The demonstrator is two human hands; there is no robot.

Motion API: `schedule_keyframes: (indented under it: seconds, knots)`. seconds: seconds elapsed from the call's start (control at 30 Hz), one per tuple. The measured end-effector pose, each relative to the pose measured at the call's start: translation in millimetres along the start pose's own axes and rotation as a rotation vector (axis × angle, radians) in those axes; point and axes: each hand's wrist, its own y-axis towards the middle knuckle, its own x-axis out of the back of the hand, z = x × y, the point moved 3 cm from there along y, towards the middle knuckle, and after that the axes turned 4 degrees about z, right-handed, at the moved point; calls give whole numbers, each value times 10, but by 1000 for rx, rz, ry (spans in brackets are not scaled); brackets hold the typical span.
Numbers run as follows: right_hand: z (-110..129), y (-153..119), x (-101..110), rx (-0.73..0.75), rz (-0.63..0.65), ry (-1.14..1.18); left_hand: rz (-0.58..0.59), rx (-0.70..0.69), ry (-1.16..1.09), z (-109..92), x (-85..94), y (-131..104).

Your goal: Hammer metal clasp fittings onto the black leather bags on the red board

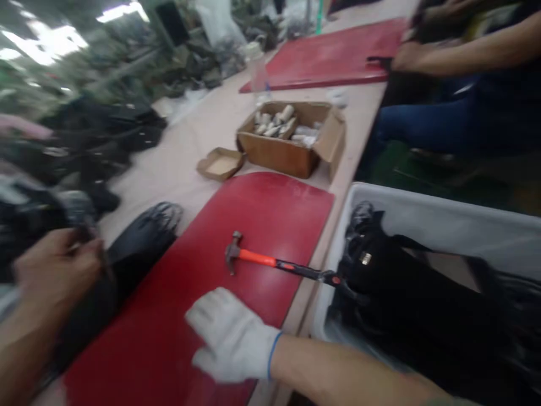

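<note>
Dark bundle: toward eight o'clock I see it, black and soft-looking, with stringy loops at its upper end (146, 239); blur hides the detail.
Left grip: at nine to eight o'clock (59, 268), bare, clenched on the bundle's edge.
Right grip: at seven o'clock, in a white glove with a blue cuff (234, 338), released, palm down over the near red board (257, 208); I cannot tell whether it touches.
Hammer: just below centre (257, 258), claw head toward nine, orange-and-black handle toward four, its end reaching the bin's rim.
Bin: four o'clock, pale grey (439, 217), filled with black bags (406, 304).
Bench: pale (181, 144), bearing a cardboard box (274, 155) at twelve and a small tray (220, 165) at eleven.
Room: bright lights (46, 42) at ten; a co-worker's arm (465, 53) at two, beside another red board (325, 53).
</note>
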Motion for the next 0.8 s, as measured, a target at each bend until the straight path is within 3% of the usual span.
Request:
schedule_keyframes:
  seconds: [0.07,0.13,0.17,0.23,0.33,0.4,0.47,0.57,0.7,0.8]
  knots:
    - [-121,-44,-24,-144,-172,260,-92,39,-97,94,229,-566]
    - [-282,-58,-69,-290,-293,525,-80,-12,-391,7,199,-1241]
    - [-357,-52,-87,-340,-339,654,-31,-63,-565,-85,96,-1593]
    - [-461,-19,-100,-362,-375,843,72,-1,-734,-258,-207,-2287]
    - [-515,36,-79,-318,-320,885,153,-69,-593,-553,-626,-3173]
    - [-509,55,-68,-301,-260,825,125,-94,-466,-705,-788,-3572]
    - [-483,65,-66,-287,-200,743,100,-63,-413,-803,-847,-3796]
    - [-416,79,-59,-238,-102,596,126,-13,-506,-858,-785,-3873]
    - [-263,87,-20,-90,79,387,83,-44,-778,-788,-574,-3711]
    - [-128,44,1,46,237,274,43,-169,-780,-712,-476,-3524]
